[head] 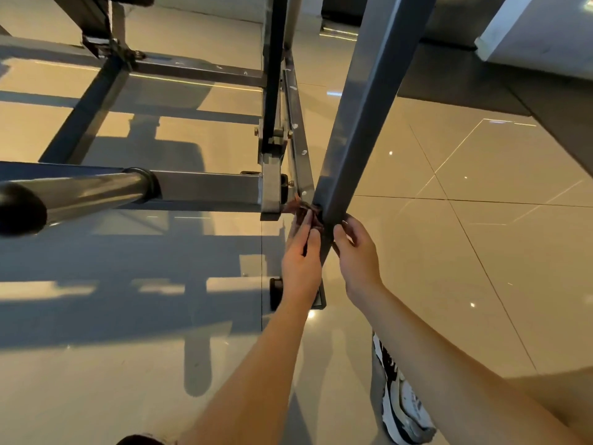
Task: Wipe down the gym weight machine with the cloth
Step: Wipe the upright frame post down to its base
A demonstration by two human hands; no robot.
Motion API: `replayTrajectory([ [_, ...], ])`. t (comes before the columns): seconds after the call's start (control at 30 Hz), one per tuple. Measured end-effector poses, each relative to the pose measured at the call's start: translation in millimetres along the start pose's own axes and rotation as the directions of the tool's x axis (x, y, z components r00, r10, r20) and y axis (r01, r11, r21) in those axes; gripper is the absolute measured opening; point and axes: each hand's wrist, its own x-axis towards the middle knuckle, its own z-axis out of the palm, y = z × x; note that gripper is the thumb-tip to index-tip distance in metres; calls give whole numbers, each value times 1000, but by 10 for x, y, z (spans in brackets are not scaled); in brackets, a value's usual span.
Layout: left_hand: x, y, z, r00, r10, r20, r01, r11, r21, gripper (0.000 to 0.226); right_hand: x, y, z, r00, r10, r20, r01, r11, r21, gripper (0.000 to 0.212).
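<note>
left hand [301, 255] is pinching the cloth [300, 208] into the low joint of the post [353, 123] | right hand [356, 252] is curling round that post | cloth is looking soft, limp, best held bunched

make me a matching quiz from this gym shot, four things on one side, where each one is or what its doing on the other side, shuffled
Things:
1. cloth
2. right hand
3. sneaker
4. round bar

Places or states:
A. on the tiled floor, bottom right
B. grips the slanted grey post
C. sticks out at the left, black end cap
D. held by the left hand at the frame joint

Pairs: 1-D, 2-B, 3-A, 4-C
</note>
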Motion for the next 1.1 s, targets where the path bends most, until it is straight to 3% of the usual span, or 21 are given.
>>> replayTrajectory([
  [0.1, 125, -277, -40, 998, -53, -32, 56, 994, 94, 41, 12, 65, 36, 1000, 9, -30, -10, 999, -35, 26],
  [0.33, 297, -546, -135, 920, -390, -38, 391, 912, 125, 40, 17, 293, -1, 998, 66, 2, -65, 993, -100, 22],
  [0.47, 129, -435, -6, 970, -235, -62, 238, 971, 30, 39, -13, 374, 27, 998, 60, 1, -59, 985, -164, 22],
  [0.57, 12, -428, 131, 990, -114, -85, 120, 990, 76, 42, -1, 467, 38, 1000, 30, -3, -30, 987, -155, 25],
  [0.77, 64, -927, 22, 945, -320, -59, 325, 938, 119, 47, 37, 549, 4, 995, 100, 15, -98, 990, -103, 25],
  [0.9, 78, -832, 35, 914, -389, -118, 397, 915, 63, 44, 92, 503, -65, 991, 119, 59, -112, 988, -104, 19],
  [1.1, -43, -304, 278, 976, -68, -204, 101, 983, 154, 43, 102, 491, -119, 993, 33, 115, -18, 991, -130, 20],
])
